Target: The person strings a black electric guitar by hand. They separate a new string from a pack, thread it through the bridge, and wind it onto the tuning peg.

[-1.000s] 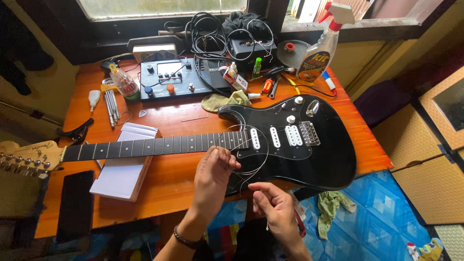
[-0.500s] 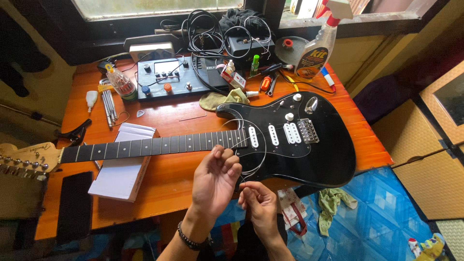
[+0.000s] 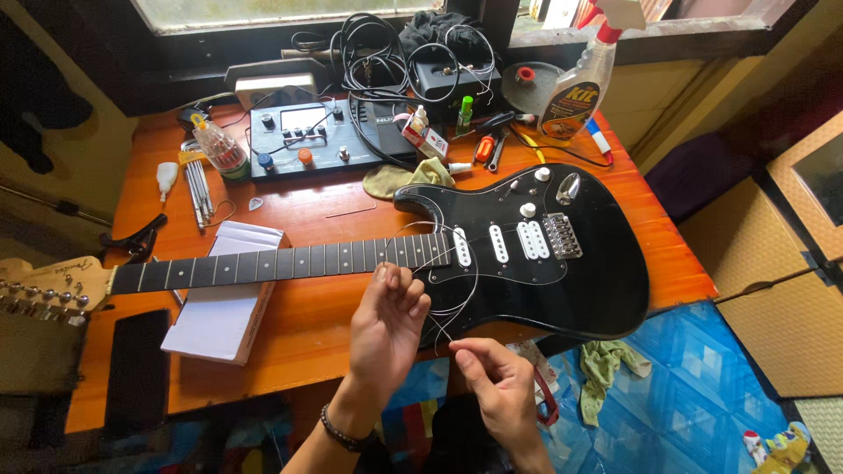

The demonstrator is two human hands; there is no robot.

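Daylight falls from the window (image 3: pixel 290 10) at the top, lighting the orange tabletop (image 3: pixel 316 320) evenly and laying a soft sheen on the black guitar body (image 3: pixel 597 290). The window pane is washed out. The left edge and lower corners sit dim, straight lines bow slightly toward the borders, and focus is sharp throughout.

both hands pinch a guitar string (image 3: pixel 457 290).

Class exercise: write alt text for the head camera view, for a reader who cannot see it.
Two bare hands, left hand and right hand, pinch a thin loose guitar string over a black electric guitar lying on an orange wooden table, with tools and a spray bottle behind.
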